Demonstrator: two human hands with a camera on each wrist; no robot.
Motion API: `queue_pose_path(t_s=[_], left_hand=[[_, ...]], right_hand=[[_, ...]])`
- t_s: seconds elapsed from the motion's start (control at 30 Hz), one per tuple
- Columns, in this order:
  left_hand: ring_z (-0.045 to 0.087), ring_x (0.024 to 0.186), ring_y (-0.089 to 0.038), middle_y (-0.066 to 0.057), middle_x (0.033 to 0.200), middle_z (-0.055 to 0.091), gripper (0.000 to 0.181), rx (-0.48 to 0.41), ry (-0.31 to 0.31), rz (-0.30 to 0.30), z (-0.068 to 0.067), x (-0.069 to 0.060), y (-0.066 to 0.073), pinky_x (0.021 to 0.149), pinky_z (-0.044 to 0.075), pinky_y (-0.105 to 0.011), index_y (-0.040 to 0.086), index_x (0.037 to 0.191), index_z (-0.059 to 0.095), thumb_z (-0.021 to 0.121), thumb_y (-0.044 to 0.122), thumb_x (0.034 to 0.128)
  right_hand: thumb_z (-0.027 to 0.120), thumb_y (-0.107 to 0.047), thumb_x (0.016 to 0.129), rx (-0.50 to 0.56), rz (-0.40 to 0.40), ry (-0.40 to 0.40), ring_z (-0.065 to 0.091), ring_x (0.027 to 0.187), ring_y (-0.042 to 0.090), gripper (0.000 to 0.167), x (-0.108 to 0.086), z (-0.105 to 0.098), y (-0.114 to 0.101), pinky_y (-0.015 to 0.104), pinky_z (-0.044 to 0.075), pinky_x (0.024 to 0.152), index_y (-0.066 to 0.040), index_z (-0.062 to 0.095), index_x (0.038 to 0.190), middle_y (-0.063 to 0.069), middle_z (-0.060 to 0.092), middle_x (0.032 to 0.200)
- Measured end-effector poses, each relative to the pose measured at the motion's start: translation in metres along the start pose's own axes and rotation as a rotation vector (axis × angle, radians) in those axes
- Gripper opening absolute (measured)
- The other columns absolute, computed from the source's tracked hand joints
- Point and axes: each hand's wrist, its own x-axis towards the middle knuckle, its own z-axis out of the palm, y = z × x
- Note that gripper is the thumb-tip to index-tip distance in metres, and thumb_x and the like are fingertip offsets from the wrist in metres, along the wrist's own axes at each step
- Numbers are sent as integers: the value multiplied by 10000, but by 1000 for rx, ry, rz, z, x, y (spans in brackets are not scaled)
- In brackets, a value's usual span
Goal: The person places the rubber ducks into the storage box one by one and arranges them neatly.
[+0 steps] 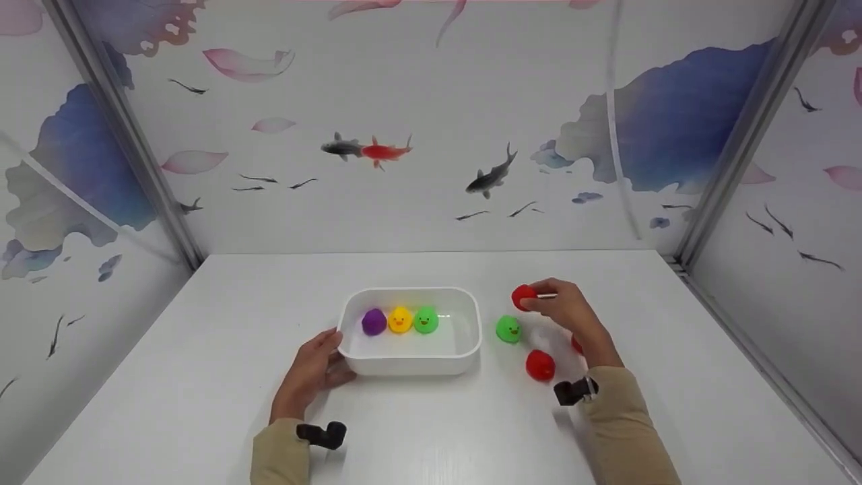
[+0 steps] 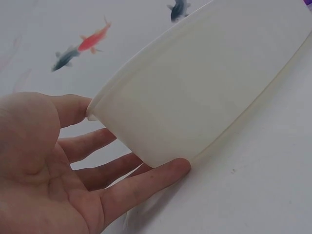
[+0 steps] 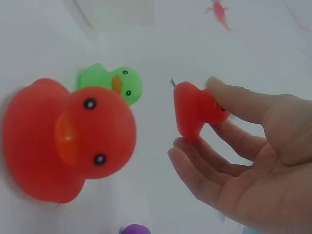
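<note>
My left hand (image 1: pixel 311 369) holds the left end of a white plastic box (image 1: pixel 412 366), its thumb at the rim and its fingers at the wall and lower edge. Inside that box stand a purple duck (image 1: pixel 374 322), a yellow duck (image 1: pixel 400 320) and a green duck (image 1: pixel 426 320) in a row. To the box's right, my right hand (image 1: pixel 571 311) pinches a red rubber duck (image 3: pixel 189 111) above the table. Below it are another green duck (image 1: pixel 508 329) and another red duck (image 1: pixel 540 366). A further red thing (image 1: pixel 576 344) is mostly hidden behind the right wrist.
White panels printed with fish and petals (image 1: pixel 377 148) enclose the white table (image 1: pixel 202 377) at the back and sides. A piece of something purple (image 3: pixel 136 229) shows at the lower edge of the right wrist view. Both wrists carry small black cameras (image 1: pixel 323 435).
</note>
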Motion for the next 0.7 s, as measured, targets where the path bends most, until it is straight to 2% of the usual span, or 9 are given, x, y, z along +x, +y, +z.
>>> queue_pose_path(t_s=[0.17,0.33,0.53,0.7], left_hand=[[518,1356,-418,-234,1510,478,543,-2,0,-2,0,0,-1,971,581,-453,97,1538,381,456,362,1070],[482,1385,-429,-220,1528,462,555,5,-16,6,0,1,-3,982,575,-458,97,1541,376,457,376,1068],[474,1389,-435,-226,1520,468,538,-7,-14,22,-1,0,-2,975,579,-466,80,1532,385,451,352,1073],[485,1378,-427,-227,1511,477,530,6,-2,14,0,-2,-1,971,581,-455,84,1525,396,459,350,1071]], right_hand=[[720,-347,923,-4,-12,2,490,1325,355,566,-4,5,-8,547,447,1122,-162,513,1417,139,513,1462],[730,-333,918,-2,-16,-15,535,1295,359,562,-5,14,-16,520,461,1132,-131,527,1401,154,533,1444],[759,-316,895,1,-29,-56,577,1268,371,536,-3,30,-36,473,505,1101,-106,570,1352,144,567,1404],[752,-266,906,-11,-47,-67,616,1227,340,477,-2,48,-52,416,544,1060,-107,601,1330,128,602,1368]])
